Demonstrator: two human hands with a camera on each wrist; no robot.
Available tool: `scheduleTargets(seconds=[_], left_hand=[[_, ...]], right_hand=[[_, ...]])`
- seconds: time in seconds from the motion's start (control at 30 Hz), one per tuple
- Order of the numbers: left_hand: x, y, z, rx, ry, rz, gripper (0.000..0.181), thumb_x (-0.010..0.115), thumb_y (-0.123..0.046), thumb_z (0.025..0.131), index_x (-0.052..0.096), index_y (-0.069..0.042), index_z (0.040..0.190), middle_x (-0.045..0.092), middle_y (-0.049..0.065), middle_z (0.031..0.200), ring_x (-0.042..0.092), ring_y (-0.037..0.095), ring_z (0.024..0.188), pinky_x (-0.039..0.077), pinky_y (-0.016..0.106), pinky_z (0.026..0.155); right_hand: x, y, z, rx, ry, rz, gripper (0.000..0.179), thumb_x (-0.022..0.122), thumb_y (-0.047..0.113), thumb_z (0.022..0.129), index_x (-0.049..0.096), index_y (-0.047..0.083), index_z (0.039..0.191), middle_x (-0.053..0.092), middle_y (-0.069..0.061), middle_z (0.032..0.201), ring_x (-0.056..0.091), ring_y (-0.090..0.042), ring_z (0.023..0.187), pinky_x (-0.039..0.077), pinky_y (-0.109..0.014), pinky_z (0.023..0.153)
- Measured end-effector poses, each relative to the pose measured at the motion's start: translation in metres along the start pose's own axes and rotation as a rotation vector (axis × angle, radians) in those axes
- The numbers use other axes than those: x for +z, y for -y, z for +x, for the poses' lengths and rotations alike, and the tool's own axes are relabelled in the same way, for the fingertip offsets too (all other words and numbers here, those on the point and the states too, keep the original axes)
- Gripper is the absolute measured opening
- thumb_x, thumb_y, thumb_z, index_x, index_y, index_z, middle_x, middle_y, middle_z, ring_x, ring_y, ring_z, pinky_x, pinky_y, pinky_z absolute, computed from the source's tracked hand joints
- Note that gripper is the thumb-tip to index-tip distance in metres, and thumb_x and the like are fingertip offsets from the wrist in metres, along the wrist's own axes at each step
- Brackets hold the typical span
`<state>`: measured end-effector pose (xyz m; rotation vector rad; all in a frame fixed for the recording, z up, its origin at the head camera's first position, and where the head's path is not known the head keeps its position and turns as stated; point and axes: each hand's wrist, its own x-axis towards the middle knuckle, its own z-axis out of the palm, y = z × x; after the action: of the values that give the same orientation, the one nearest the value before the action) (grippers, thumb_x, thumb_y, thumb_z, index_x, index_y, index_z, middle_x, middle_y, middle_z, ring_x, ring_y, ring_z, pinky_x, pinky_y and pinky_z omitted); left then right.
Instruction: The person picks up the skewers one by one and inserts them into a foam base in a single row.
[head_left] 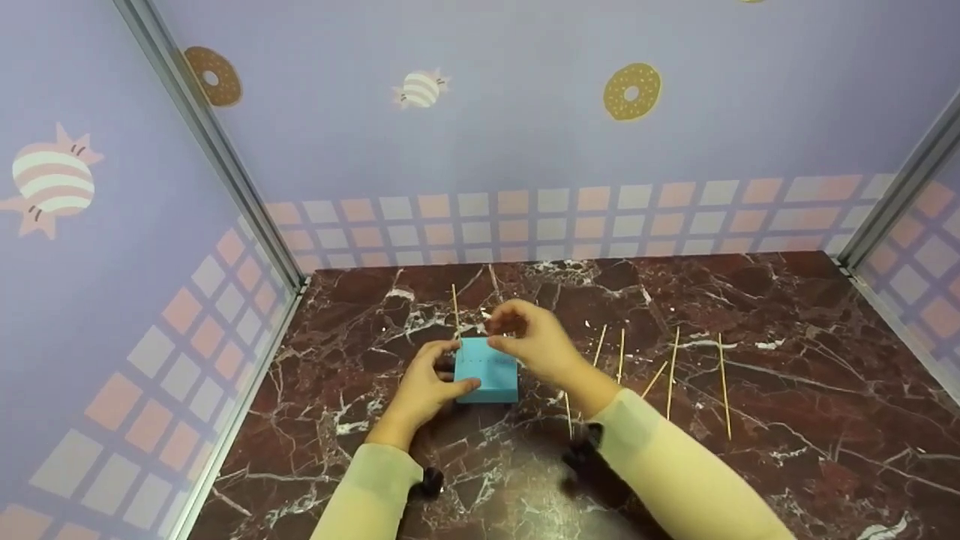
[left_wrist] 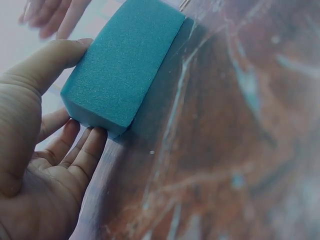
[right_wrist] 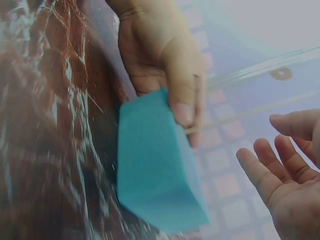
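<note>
A light-blue foam block (head_left: 486, 375) with a row of small holes across its top sits on the marbled tabletop. My left hand (head_left: 420, 386) grips its left side; in the left wrist view the thumb lies along one edge and fingertips touch the end of the block (left_wrist: 120, 65). One thin wooden stick (head_left: 455, 309) stands up from the block's left part, also visible as a pale line (right_wrist: 235, 118) in the right wrist view. Just above the block's right side hovers my right hand (head_left: 551, 349), fingers loosely bent, with nothing visible between them.
Several thin wooden sticks (head_left: 673, 375) lie spread on the table to the right of the block, some partly behind the right forearm. Patterned lilac walls (head_left: 525, 150) enclose the table at the back and both sides.
</note>
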<state>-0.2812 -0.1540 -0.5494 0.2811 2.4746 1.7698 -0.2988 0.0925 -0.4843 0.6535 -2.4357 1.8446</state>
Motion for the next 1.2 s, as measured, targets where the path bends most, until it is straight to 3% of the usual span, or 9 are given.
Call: scheduleTargets(seconds=[0.23, 0.5, 0.7, 0.93, 1.2], left_hand=[[-0.003, 0.000, -0.004, -0.015, -0.013, 0.017, 0.076, 0.096, -0.018, 0.093, 0.061, -0.008, 0.160, 0.055, 0.017, 0.161, 0.072, 0.035, 0.123, 0.066, 0.047, 0.100], [-0.002, 0.003, -0.005, -0.020, -0.014, 0.031, 0.077, 0.097, -0.020, 0.092, 0.062, -0.009, 0.159, 0.056, 0.018, 0.161, 0.072, 0.035, 0.122, 0.066, 0.045, 0.097], [-0.001, 0.003, -0.004, -0.014, -0.011, 0.029, 0.076, 0.098, -0.019, 0.092, 0.062, -0.009, 0.159, 0.056, 0.019, 0.159, 0.072, 0.035, 0.120, 0.066, 0.045, 0.095], [0.000, -0.001, -0.001, -0.004, -0.018, 0.025, 0.076, 0.097, -0.018, 0.092, 0.062, -0.010, 0.159, 0.059, 0.016, 0.155, 0.071, 0.034, 0.121, 0.065, 0.048, 0.099], [-0.001, 0.000, -0.001, -0.002, -0.009, 0.040, 0.076, 0.097, -0.021, 0.093, 0.061, -0.010, 0.160, 0.057, 0.017, 0.158, 0.071, 0.035, 0.123, 0.065, 0.049, 0.100]], right_hand=[[-0.051, -0.001, -0.035, 0.076, -0.074, 0.043, 0.031, 0.083, 0.008, 0.099, 0.073, 0.002, 0.128, 0.076, -0.023, 0.125, 0.074, -0.022, 0.103, 0.066, -0.028, 0.089], [-0.104, 0.000, -0.071, 0.038, -0.151, -0.049, 0.032, 0.085, 0.005, 0.098, 0.072, -0.004, 0.125, 0.076, -0.021, 0.120, 0.072, -0.012, 0.096, 0.064, -0.024, 0.085], [-0.130, 0.008, -0.092, 0.035, -0.248, -0.072, 0.026, 0.083, -0.003, 0.098, 0.072, -0.007, 0.121, 0.077, -0.014, 0.111, 0.074, -0.010, 0.095, 0.064, -0.022, 0.087], [-0.160, 0.007, -0.100, 0.094, -0.257, -0.181, 0.028, 0.083, 0.003, 0.100, 0.073, -0.004, 0.125, 0.077, -0.019, 0.117, 0.074, -0.007, 0.092, 0.064, -0.022, 0.083], [-0.211, -0.010, -0.102, 0.211, -0.294, -0.350, 0.037, 0.082, 0.014, 0.104, 0.070, -0.002, 0.136, 0.076, -0.023, 0.127, 0.070, -0.001, 0.088, 0.062, -0.023, 0.072]])
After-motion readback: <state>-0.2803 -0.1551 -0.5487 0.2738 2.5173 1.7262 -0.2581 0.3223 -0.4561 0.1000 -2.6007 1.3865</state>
